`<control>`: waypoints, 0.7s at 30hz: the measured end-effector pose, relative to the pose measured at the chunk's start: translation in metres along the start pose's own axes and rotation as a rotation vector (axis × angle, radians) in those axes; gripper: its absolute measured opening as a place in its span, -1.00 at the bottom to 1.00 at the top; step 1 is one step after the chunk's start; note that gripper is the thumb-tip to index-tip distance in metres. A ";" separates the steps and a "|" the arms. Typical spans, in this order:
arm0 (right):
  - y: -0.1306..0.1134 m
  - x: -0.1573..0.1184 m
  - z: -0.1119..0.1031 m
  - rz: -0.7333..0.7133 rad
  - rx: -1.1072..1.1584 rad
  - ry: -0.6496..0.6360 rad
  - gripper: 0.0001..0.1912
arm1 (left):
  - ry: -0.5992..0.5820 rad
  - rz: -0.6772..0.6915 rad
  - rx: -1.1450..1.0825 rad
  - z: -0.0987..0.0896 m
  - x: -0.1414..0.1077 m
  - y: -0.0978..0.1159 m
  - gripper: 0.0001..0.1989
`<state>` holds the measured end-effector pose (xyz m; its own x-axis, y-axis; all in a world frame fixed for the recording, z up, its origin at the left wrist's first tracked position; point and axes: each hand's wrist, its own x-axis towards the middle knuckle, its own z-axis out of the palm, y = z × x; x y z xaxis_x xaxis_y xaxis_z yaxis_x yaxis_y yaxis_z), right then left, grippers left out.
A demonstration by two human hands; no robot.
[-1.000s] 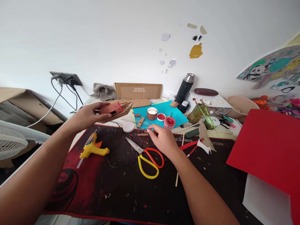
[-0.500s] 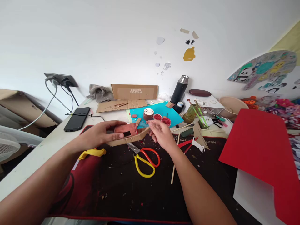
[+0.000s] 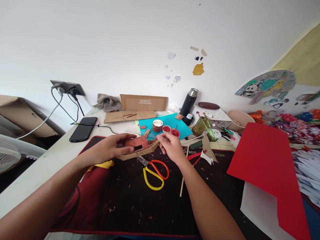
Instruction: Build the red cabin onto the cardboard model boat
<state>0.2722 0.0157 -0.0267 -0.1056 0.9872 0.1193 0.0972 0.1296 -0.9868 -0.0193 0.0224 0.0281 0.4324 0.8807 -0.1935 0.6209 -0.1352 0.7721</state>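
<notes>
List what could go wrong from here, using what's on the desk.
The cardboard piece could bend or crease if the left hand, gripping the red part set against it, squeezes too hard.

The scissors have their tips hidden behind that cardboard, so a lowered hand might meet them.

The open red pots appear just beyond the right hand; a knock could smear their contents.

Small box (image 3: 135, 141) brick-red, dark patch (image 3: 138, 147); cardboard base (image 3: 140, 154) tan; scissors handles (image 3: 157, 171) red, yellow.

Soft even light, faint shadows, edges stretched
</notes>
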 end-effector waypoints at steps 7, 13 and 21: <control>-0.019 -0.022 -0.017 -0.009 -0.097 0.178 -0.47 | 0.094 0.021 0.097 -0.010 0.001 0.010 -0.19; -0.032 -0.069 -0.013 0.061 -0.727 -0.120 -0.73 | 0.132 0.017 0.022 -0.005 0.012 0.011 -0.10; -0.037 -0.087 0.015 0.127 -1.148 -0.402 -0.51 | 0.027 0.162 0.062 0.013 0.028 0.011 -0.16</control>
<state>0.2629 -0.0762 -0.0022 -0.3106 0.9261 -0.2141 0.9244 0.2418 -0.2951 0.0086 0.0395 0.0235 0.5132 0.8567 -0.0525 0.5839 -0.3036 0.7529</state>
